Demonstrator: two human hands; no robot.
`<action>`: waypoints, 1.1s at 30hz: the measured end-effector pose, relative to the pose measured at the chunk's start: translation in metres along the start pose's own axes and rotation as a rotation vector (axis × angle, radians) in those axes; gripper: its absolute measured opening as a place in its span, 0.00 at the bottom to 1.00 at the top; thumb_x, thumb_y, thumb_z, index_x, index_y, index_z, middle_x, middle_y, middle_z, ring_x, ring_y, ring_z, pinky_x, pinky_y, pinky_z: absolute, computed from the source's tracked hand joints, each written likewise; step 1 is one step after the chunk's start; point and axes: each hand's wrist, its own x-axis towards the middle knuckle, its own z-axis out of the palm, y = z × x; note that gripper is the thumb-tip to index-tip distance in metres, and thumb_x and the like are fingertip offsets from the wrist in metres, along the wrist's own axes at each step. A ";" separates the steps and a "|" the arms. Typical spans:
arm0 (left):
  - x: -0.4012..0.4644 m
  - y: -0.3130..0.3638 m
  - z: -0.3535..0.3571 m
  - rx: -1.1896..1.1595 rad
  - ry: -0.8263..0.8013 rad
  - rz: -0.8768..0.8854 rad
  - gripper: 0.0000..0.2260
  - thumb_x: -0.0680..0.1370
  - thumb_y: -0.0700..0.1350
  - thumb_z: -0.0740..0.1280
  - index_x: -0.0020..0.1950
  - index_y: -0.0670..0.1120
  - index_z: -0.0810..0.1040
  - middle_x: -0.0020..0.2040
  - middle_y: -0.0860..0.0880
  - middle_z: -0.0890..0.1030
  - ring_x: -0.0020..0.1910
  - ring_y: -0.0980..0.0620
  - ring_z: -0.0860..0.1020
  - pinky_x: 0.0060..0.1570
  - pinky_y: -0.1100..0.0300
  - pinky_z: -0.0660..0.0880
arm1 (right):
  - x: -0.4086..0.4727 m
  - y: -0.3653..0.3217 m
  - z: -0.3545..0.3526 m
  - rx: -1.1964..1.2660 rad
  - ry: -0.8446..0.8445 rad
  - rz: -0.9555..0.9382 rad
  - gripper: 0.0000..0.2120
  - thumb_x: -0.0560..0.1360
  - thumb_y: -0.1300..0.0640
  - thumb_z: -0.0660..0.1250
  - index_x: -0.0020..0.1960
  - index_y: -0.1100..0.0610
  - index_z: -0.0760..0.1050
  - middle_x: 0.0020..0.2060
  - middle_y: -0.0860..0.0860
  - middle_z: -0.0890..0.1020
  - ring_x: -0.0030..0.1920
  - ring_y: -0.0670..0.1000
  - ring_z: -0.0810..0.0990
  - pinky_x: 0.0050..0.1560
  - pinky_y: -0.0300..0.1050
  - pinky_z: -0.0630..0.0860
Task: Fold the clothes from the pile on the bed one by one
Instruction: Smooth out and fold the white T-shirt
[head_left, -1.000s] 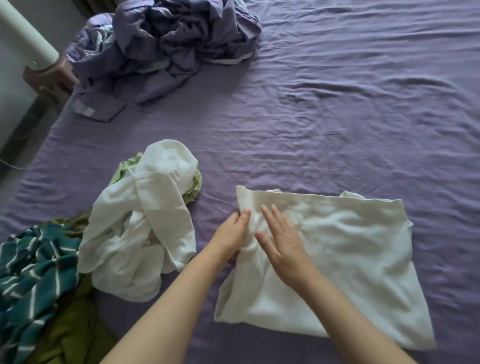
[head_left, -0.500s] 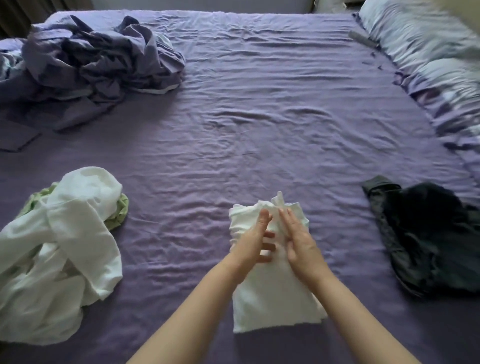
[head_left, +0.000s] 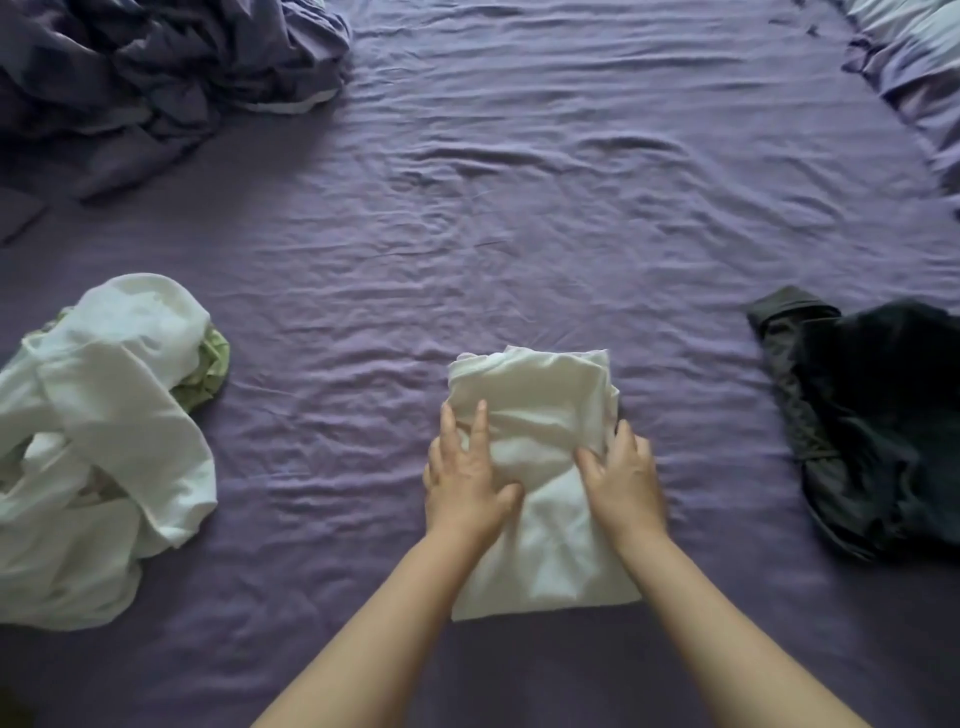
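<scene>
I am pressing my left hand (head_left: 470, 470) flat on the left side of the folded white garment (head_left: 540, 467), fingers straight and spread, thumb lying across the cloth. My right hand (head_left: 621, 475) is resting on its right side, fingers curling over the edge there and gripping the fabric. The garment is lying on the purple bed (head_left: 519, 208) right in front of me. To my left the pile of white clothes (head_left: 98, 447) is sitting with a green piece (head_left: 208, 364) under it. To my right a dark garment (head_left: 878, 426) is lying well apart.
</scene>
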 end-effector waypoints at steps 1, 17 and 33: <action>0.001 0.003 -0.002 -0.110 0.050 -0.031 0.43 0.74 0.52 0.69 0.78 0.53 0.42 0.77 0.43 0.41 0.75 0.43 0.51 0.73 0.52 0.52 | 0.000 -0.001 -0.002 0.009 -0.012 0.001 0.23 0.76 0.52 0.64 0.65 0.64 0.65 0.60 0.63 0.71 0.59 0.63 0.71 0.53 0.53 0.69; -0.018 0.025 -0.056 -1.136 -0.145 -0.167 0.12 0.82 0.48 0.59 0.65 0.54 0.72 0.59 0.49 0.79 0.56 0.47 0.79 0.53 0.49 0.78 | -0.027 -0.017 -0.078 0.339 -0.199 -0.129 0.07 0.79 0.54 0.60 0.55 0.55 0.67 0.49 0.52 0.77 0.49 0.53 0.73 0.43 0.44 0.62; -0.072 0.134 -0.057 -0.915 -0.375 0.199 0.15 0.83 0.51 0.55 0.69 0.57 0.67 0.59 0.51 0.77 0.49 0.54 0.78 0.36 0.62 0.76 | -0.088 0.030 -0.216 0.443 0.140 -0.164 0.10 0.78 0.56 0.62 0.59 0.54 0.69 0.49 0.51 0.80 0.49 0.51 0.78 0.46 0.44 0.69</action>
